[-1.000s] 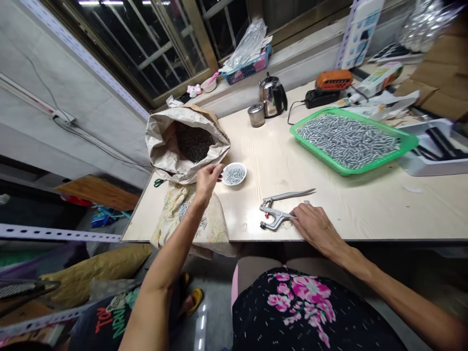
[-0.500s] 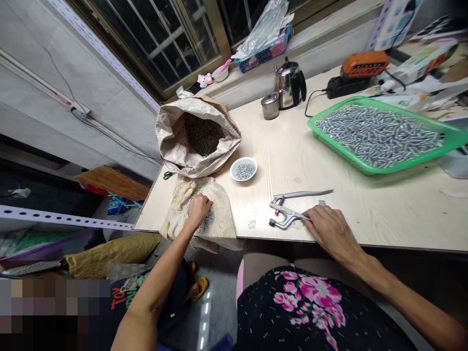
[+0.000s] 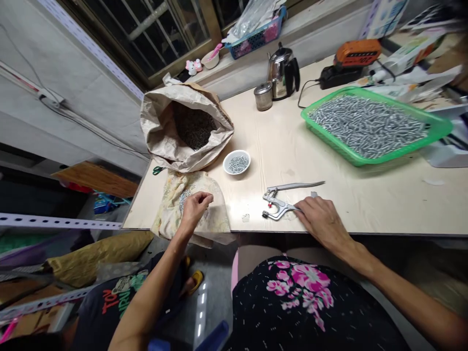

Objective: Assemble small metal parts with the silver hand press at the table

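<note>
Above a patterned cloth [image 3: 215,209] at the table's front left, my left hand [image 3: 196,207] is closed, its thumb and fingertips pressed together; whatever it pinches is too small to make out. Small metal pieces [image 3: 185,195] lie on the cloth, partly under that hand. My right hand [image 3: 323,219] rests at the table's front edge, fingers closed round one handle of metal hand pliers [image 3: 281,208], whose other handle stands apart. A white bowl [image 3: 237,162] of small silvery pieces is behind and between the hands.
An open paper sack [image 3: 155,117] of dark pieces stands behind the cloth, green scissors [image 3: 158,170] beside it. At right is a green basket [image 3: 360,160] of metal pins. A kettle [image 3: 281,73], a metal-lidded jar [image 3: 263,96] and an orange battery [image 3: 357,52] stand at the back.
My left hand has lifted off the pile on the cloth, its fingertips now pinched above it. The view has shifted slightly; my right hand stays on the pliers.
</note>
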Tool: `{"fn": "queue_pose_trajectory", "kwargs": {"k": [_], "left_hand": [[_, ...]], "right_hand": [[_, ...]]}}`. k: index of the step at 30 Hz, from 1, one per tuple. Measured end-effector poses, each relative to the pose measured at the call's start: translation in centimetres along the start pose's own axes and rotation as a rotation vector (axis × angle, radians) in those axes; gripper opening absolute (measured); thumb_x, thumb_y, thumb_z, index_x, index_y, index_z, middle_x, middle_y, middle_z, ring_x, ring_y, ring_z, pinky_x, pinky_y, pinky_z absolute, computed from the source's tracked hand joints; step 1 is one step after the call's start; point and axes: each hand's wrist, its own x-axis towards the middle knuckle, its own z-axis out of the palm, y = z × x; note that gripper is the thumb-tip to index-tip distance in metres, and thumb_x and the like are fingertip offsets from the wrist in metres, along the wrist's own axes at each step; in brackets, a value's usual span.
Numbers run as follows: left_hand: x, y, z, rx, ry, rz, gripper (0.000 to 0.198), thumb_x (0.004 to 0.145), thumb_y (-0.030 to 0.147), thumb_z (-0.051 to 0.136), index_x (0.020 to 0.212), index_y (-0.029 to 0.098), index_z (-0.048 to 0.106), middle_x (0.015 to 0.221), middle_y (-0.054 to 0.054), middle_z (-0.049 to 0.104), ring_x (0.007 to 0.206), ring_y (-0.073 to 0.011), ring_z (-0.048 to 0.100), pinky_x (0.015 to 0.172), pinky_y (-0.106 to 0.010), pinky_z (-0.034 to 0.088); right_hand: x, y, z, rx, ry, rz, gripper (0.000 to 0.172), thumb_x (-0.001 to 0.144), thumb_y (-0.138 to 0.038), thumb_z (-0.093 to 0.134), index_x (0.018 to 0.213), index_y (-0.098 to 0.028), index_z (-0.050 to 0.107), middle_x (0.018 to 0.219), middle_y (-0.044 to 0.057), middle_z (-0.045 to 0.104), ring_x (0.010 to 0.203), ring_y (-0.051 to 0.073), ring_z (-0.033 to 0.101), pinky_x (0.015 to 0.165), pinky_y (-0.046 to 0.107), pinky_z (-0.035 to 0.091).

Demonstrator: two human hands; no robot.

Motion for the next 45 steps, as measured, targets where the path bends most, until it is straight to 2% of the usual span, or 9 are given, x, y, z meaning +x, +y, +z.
{"fn": "queue_pose_trajectory", "kwargs": {"k": [4,7,12,16,23,32,45], "left_hand": [[-2.2,3.2,3.0,-0.192,-0.165,0.051,0.030,0.075,0.042,0.064,0.082,0.014,0.072,0.071,-0.003,0.068,0.060,-0.0137,0.058,0.059,-0.024,0.045],[-2.8,5.1,5.9,-0.245,-0.226,0.081,0.028,0.074,0.041,0.065,0.081,0.014,0.073,0.071,-0.004,0.069,0.059,-0.0136,0.057,0.058,-0.024,0.045],[-2.9,6.3,10.2,-0.288,-0.287,0.111,0.027,0.076,0.039,0.064,0.079,0.014,0.074,0.069,-0.004,0.070,0.060,-0.0138,0.058,0.057,-0.024,0.043],[-3.1,6.7,11.8,-0.288,-0.306,0.093,0.026,0.076,0.038,0.065,0.077,0.014,0.074,0.068,-0.004,0.070,0.063,-0.0142,0.059,0.059,-0.024,0.042],[-2.9,6.9,12.5,-0.274,-0.343,0.021,0.031,0.073,0.043,0.069,0.077,0.012,0.074,0.068,-0.005,0.070,0.062,-0.0146,0.059,0.059,-0.024,0.042],[-1.9,6.6,12.3,-0.141,-0.386,0.050,0.031,0.074,0.043,0.067,0.072,0.013,0.073,0.064,-0.004,0.068,0.059,-0.0140,0.056,0.056,-0.024,0.041],[-1.5,8.7,11.2,0.089,-0.464,0.101,0.031,0.078,0.042,0.061,0.072,0.014,0.071,0.057,-0.001,0.063,0.056,-0.0134,0.053,0.056,-0.024,0.037]], "right_hand": [[0.5,0.0,-0.5,-0.005,-0.046,-0.016,0.015,0.097,-0.021,0.047,0.089,-0.019,0.059,0.086,0.007,0.062,0.087,0.023,0.048,0.076,0.036,0.027],[0.9,0.3,-0.7,-0.041,-0.046,-0.027,0.013,0.096,-0.022,0.050,0.087,-0.020,0.060,0.084,0.005,0.062,0.086,0.022,0.047,0.077,0.036,0.025],[1.4,0.7,-0.8,-0.119,-0.002,-0.068,0.015,0.096,-0.021,0.052,0.084,-0.019,0.061,0.080,0.004,0.062,0.083,0.021,0.044,0.078,0.037,0.025],[1.6,0.8,-0.9,-0.140,0.017,-0.081,0.016,0.096,-0.020,0.053,0.083,-0.020,0.062,0.078,0.003,0.062,0.083,0.021,0.043,0.078,0.037,0.024],[1.6,1.0,-0.5,-0.098,0.067,-0.068,0.015,0.094,-0.019,0.056,0.080,-0.020,0.061,0.076,0.002,0.060,0.082,0.021,0.043,0.075,0.036,0.024],[1.5,1.1,-0.3,-0.053,0.046,-0.037,0.016,0.096,-0.021,0.053,0.082,-0.021,0.061,0.077,0.003,0.060,0.083,0.021,0.043,0.075,0.036,0.024],[1.4,1.0,-0.4,-0.043,0.063,-0.029,0.015,0.095,-0.019,0.054,0.082,-0.020,0.060,0.079,0.002,0.061,0.082,0.020,0.045,0.079,0.036,0.026]]}}
